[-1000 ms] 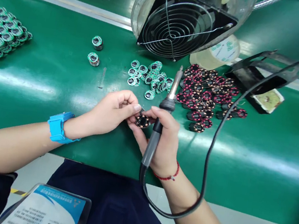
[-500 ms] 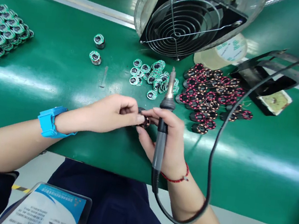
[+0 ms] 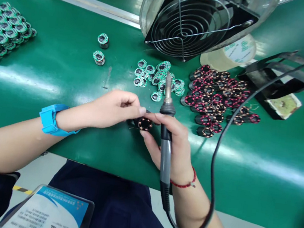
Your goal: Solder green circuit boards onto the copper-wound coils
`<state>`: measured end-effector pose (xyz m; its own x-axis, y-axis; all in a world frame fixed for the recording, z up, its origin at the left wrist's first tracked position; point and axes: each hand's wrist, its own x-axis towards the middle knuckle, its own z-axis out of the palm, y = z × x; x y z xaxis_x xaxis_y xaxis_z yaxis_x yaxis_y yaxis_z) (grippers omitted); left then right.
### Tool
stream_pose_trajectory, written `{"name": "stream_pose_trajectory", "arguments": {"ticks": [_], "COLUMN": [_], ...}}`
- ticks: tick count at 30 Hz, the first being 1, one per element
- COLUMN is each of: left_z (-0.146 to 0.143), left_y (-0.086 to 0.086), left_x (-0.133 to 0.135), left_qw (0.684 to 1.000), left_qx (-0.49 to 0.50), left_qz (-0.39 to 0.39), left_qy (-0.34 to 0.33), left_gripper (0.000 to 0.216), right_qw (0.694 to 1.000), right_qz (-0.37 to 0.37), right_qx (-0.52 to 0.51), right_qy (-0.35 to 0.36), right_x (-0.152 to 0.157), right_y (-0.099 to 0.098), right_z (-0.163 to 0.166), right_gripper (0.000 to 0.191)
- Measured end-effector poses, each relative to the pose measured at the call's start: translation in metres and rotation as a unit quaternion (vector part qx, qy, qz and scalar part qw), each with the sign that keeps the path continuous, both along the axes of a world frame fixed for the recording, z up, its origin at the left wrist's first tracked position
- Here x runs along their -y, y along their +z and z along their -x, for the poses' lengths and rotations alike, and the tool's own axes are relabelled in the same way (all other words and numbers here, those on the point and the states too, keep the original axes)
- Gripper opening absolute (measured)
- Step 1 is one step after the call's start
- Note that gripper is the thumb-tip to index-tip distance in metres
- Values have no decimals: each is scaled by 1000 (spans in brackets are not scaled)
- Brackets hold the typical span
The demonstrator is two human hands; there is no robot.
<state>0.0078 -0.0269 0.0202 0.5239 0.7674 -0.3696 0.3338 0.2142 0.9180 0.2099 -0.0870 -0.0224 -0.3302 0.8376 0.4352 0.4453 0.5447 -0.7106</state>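
Between my hands is a small black cylindrical motor coil (image 3: 145,124) with copper windings showing on its end and a thin wire sticking out to the left. My left hand (image 3: 115,109), closed, pinches it at the upper left, with the fingertips partly hidden. My right hand (image 3: 175,144) steadies the coil with index finger and thumb from the right. That same hand carries a soldering iron (image 3: 166,158), lying across the palm with its tip pointing up and away. Just beyond the tip lies a loose heap of round green circuit boards (image 3: 156,96).
Several red and copper coils (image 3: 206,131) are heaped at the right, near a black soldering-iron stand (image 3: 281,76) with a sponge. A fan (image 3: 184,33) overhangs the back. Two board-topped coils (image 3: 99,57) and a stacked block of them (image 3: 2,34) stand left. The iron's cable (image 3: 215,158) loops over my right forearm.
The coil has been turned so its wound end faces up more openly, and my left thumb has moved up off that end. The soldering iron's tip has tilted left.
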Motion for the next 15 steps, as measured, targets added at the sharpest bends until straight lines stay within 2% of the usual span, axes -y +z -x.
{"name": "stream_pose_trajectory", "arguments": {"ticks": [3,7,9,12,15], "left_z": [0,4,6,9,10], "left_y": [-1,-4,-6,-12,-22], "left_x": [0,-5,-8,-13,-17], "left_qw": [1000,989,983,976,949], "left_qx": [-13,22,30,-21,-112], "left_qz": [-14,-54,-71,-133,-257], "left_qy": [15,134,167,169,144], "left_gripper": [21,21,22,20,8], "right_qw": [1000,998,996,997,995], "right_qz": [3,-14,-14,0,-4], "right_qx": [11,18,9,32,93], "right_qy": [5,-62,-91,-66,-37], "right_x": [0,-3,-5,-8,-10], "right_y": [0,-1,-4,-11,-13], "right_z": [-1,-3,-3,-2,0], "right_gripper": [58,58,60,52,42]}}
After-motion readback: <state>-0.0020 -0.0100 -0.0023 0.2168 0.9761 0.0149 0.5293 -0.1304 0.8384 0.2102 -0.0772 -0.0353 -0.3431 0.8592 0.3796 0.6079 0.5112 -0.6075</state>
